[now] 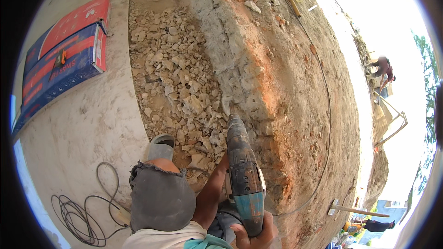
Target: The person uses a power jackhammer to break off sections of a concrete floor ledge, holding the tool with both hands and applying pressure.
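Note:
A dusty teal-and-black rotary hammer drill [245, 175] points away from me, its bit [226, 106] against the edge of a rough grey concrete strip [230, 60]. My right hand [258, 234] is wrapped round the rear handle. From the lower left my left forearm reaches up to the drill's left side; my left hand [224, 162] goes behind the tool body, and its fingers are hidden. Broken rubble [177, 69] fills the shallow trench left of the strip. My bent knee in dark frayed cloth [161, 198] and a grey clog [161, 146] are beside the rubble.
Red-and-blue boxes [69, 55] lie on the pale floor [92, 124] at left, above a coiled black cable [85, 216]. An earth bank [300, 87] with a cable across it rises at right. A long-handled hammer [353, 209] and two people [384, 70] are farther right.

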Demonstrator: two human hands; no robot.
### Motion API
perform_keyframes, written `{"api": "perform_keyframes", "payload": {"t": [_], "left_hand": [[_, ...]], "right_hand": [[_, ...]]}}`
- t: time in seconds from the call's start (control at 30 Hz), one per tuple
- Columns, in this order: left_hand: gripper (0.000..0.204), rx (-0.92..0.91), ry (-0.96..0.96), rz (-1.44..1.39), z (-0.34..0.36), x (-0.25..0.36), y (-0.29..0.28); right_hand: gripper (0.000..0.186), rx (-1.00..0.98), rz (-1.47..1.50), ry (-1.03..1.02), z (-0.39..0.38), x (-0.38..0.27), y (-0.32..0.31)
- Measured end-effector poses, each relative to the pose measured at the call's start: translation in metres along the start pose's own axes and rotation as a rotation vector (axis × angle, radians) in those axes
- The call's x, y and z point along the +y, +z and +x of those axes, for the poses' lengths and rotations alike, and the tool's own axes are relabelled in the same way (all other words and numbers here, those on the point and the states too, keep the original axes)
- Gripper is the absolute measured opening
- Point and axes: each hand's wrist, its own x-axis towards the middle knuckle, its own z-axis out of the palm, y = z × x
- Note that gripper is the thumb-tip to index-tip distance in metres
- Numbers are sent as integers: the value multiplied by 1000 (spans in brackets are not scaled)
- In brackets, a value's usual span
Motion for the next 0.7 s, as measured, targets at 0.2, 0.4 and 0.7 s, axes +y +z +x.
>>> {"api": "perform_keyframes", "payload": {"t": [0.2,0.4,0.7], "left_hand": [[32,45,20,16,8,4,1],[29,65,75,-1,35,21,6],[24,124,148,-37,63,39,-4]], "right_hand": [[51,87,97,23,20,13,8],[58,117,37,-35,52,4,13],[43,74,156,58,137,-30,-9]]}}
